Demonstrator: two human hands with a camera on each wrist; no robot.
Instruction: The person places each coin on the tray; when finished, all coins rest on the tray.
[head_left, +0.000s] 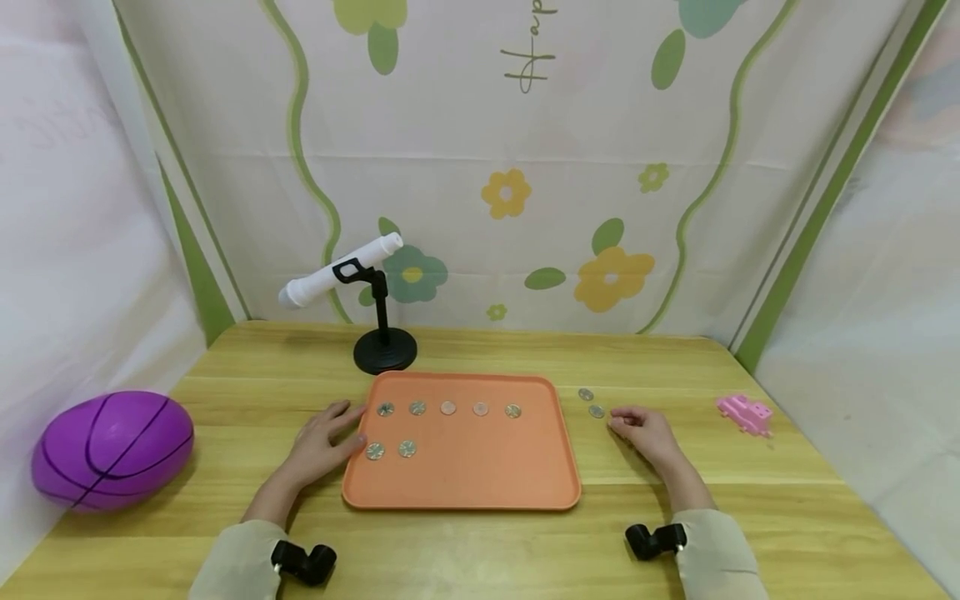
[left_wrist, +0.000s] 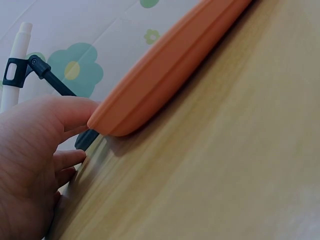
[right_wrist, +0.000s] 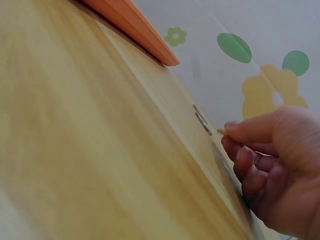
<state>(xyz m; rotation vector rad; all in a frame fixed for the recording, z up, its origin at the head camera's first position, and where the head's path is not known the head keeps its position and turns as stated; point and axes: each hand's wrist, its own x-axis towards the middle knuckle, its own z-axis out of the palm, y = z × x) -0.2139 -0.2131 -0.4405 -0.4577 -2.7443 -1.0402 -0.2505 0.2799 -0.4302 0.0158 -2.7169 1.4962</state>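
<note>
The left hand [head_left: 324,442] is laid flat on the table [head_left: 480,550] at lower left of centre, fingers relaxed and spread, its fingertips touching the left rim of the orange tray [head_left: 480,475]. The right hand [head_left: 645,432], right of the tray, is loosely curled with nothing held, fingertips near two coins [head_left: 591,402] lying on the wood. A floral backdrop fills the upper frame. Seven coins are seen in the tray: five in a row [head_left: 448,408] along its far side, two [head_left: 390,450] near its left edge.
</note>
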